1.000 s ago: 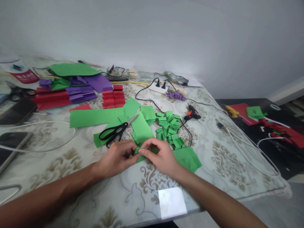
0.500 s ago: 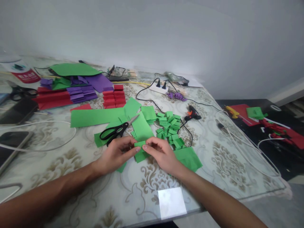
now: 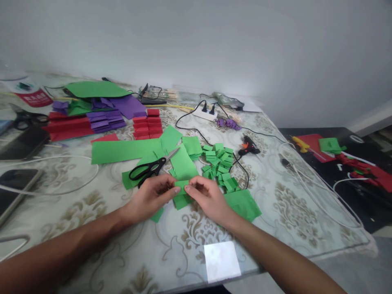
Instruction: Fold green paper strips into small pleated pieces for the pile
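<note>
Between my two hands is a small folded piece of green paper [image 3: 181,185]. My left hand [image 3: 150,197] pinches its left end, thumb on the near face. At its right end, my right hand [image 3: 210,199] grips with thumb and fingertips. Another green paper piece [image 3: 181,201] shows just below it. Black-handled scissors [image 3: 152,167] lie partly open beyond my left hand, on green paper strips [image 3: 128,150]. To the right sits a heap of small folded green pieces [image 3: 219,162]. A larger green sheet [image 3: 243,205] lies beside my right wrist.
A black glue gun [image 3: 249,146] and a white power strip [image 3: 204,113] with black cords stand to the back right. Red folded paper [image 3: 147,125] and purple paper [image 3: 105,120] lie at the back left. A phone [image 3: 16,188] and white cable are at left.
The green paper between my fingers has turned so its flat face shows, and my fingertips have moved slightly apart along it. Over the last half second little differs.
</note>
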Available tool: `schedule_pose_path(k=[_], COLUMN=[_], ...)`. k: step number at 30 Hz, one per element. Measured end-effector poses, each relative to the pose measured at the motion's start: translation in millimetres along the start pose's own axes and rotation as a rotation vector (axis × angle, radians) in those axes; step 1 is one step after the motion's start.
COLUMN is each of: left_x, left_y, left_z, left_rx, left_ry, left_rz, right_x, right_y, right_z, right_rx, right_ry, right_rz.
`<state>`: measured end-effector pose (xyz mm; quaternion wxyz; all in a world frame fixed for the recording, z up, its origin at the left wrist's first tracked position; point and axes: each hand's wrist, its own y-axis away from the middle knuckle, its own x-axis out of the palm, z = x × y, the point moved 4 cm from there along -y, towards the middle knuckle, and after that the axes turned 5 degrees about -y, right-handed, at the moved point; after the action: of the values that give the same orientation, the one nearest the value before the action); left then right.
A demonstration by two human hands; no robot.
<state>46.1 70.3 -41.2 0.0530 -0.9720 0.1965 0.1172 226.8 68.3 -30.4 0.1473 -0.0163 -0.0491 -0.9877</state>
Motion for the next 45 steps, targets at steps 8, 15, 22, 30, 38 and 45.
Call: schedule_pose_path(k=[8, 15, 22, 30, 38, 45], left_x=[0.7, -0.8, 1.2, 1.1, 0.3, -1.0], left_y=[0.9, -0.3, 1.5, 0.8, -0.9, -1.8], left_z=[0.4, -0.7, -0.8, -0.5, -0.7, -2.5], left_rx=[0.021, 0.033, 0.040, 0.017, 0.004, -0.019], left_ry=[-0.017, -0.017, -0.092, -0.078, -0.042, -0.033], left_rz=[0.024, -0.040, 0.016, 0.004, -0.029, -0.017], right_x=[0.5, 1.5, 1.1, 2.5, -0.8, -1.2], right_y=[1.8, 1.1, 1.8, 0.8, -1.6, -1.4], right_z=[-0.2, 0.2, -2.9, -1.1, -0.9, 1.0], right_rx=[-0.049, -0.024, -0.046, -0.028, -0.012, -0.026], right_ry=[0.033, 0.052, 0.143, 0.145, 0.133, 0.136], right_rz=[0.010, 0.016, 0.023, 0.045, 0.012, -0.013])
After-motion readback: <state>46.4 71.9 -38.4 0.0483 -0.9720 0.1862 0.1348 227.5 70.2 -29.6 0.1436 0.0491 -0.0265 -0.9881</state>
